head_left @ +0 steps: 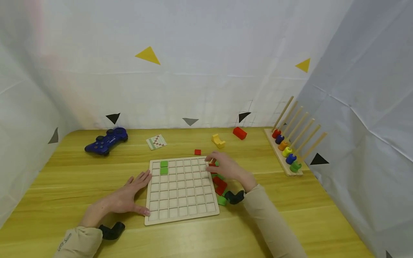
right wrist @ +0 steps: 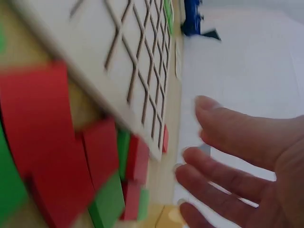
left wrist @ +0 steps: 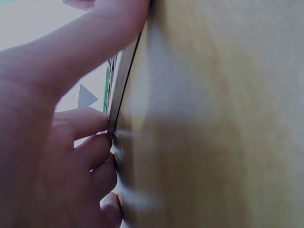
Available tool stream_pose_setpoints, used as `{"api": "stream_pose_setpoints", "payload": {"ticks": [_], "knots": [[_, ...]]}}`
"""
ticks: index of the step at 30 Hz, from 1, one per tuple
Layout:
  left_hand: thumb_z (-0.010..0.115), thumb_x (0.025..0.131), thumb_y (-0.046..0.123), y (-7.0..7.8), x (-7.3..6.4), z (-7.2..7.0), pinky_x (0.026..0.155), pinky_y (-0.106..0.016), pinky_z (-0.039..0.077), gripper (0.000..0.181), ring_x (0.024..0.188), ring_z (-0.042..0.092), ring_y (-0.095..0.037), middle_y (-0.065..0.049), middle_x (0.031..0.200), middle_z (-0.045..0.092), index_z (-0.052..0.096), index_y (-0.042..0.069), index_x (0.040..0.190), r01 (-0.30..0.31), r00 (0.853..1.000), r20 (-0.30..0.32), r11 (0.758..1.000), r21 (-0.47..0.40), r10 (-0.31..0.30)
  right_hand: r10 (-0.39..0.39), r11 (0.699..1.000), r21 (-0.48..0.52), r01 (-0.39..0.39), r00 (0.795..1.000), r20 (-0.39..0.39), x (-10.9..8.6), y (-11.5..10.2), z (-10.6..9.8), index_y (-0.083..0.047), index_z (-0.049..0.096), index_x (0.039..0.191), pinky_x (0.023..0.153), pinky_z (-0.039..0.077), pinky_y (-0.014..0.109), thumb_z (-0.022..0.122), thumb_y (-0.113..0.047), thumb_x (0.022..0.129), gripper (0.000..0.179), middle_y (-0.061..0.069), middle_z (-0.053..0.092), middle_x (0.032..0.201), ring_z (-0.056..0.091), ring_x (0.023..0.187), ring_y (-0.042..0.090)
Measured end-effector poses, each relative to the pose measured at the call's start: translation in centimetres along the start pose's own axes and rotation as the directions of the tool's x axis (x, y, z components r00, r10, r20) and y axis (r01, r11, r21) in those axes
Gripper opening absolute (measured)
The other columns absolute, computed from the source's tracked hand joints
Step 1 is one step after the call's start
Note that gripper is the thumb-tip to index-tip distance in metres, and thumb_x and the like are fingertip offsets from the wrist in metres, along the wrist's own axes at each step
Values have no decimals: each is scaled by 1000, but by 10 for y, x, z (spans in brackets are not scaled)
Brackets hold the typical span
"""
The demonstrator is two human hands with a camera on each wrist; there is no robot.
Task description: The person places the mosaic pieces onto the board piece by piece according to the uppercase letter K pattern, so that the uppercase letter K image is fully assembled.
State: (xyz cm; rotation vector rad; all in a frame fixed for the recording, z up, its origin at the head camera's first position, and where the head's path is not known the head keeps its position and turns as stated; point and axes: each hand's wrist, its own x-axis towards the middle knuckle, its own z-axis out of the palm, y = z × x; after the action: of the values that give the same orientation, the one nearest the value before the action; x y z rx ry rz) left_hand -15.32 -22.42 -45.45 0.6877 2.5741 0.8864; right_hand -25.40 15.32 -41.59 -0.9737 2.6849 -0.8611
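A light wooden grid board (head_left: pixel 182 189) lies flat on the table, with two green square pieces (head_left: pixel 164 167) side by side in its upper-left cells. My left hand (head_left: pixel 124 197) rests along the board's left edge, fingers spread and thumb touching near the lower-left corner. Over the board's upper-right edge hovers my right hand (head_left: pixel 226 168), its fingers loosely bent. Nothing shows between those fingers in the right wrist view. Red blocks (right wrist: pixel 45 152) and green blocks (right wrist: pixel 108 199) lie heaped beneath it against the board's right side; the hand partly covers them in the head view.
Behind the board lie a patterned card (head_left: pixel 156 142), a small red piece (head_left: pixel 198 152), a yellow curved block (head_left: pixel 218 141) and a red block (head_left: pixel 240 133). A blue game controller (head_left: pixel 107 141) is at the back left. A wooden peg rack (head_left: pixel 284 152) with coloured rings stands right.
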Motion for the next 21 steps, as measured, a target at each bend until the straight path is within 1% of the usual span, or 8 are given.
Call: {"api": "stream_pose_setpoints", "payload": {"ticks": [5,7,12,17,21], "knots": [[84,73,53,0,2,0,118,-67,-3,124,152,-3,-45,-22,167,0,14,-2,158,6,1000,6,1000,-2,-6,61,998,1,-61,998,-20,-6,20,-10,1,65,121,93,53,50,72,-18,93,34,18,64,120,61,107,35],[84,73,54,1,2,0,118,-67,-3,124,152,-3,-45,-21,167,0,14,-2,159,7,1000,5,1000,-1,-7,86,996,0,-86,996,-21,-8,28,-12,0,65,122,92,53,49,72,-18,93,35,17,64,121,60,107,34],[84,72,53,1,1,0,118,-67,-3,124,152,-3,-45,-22,167,0,14,-2,159,7,1000,2,1000,-3,-7,98,994,-40,-100,994,-48,-10,44,-15,-1,67,119,87,54,43,71,-13,93,29,16,66,118,62,101,29],[84,72,52,2,0,0,118,-68,-4,124,152,-3,-46,-23,166,0,14,-4,158,2,1000,0,1000,-12,-2,125,989,-70,-129,991,-54,-11,51,-15,-1,69,116,84,54,41,70,-8,93,24,13,67,110,62,96,27],[85,72,50,1,0,0,118,-68,-5,124,151,-3,-47,-24,166,0,15,-5,157,-2,1000,-4,1000,-23,2,142,987,-74,-145,989,-47,-10,54,-13,-3,69,118,85,54,40,68,-5,94,24,12,66,107,62,95,25]]}}
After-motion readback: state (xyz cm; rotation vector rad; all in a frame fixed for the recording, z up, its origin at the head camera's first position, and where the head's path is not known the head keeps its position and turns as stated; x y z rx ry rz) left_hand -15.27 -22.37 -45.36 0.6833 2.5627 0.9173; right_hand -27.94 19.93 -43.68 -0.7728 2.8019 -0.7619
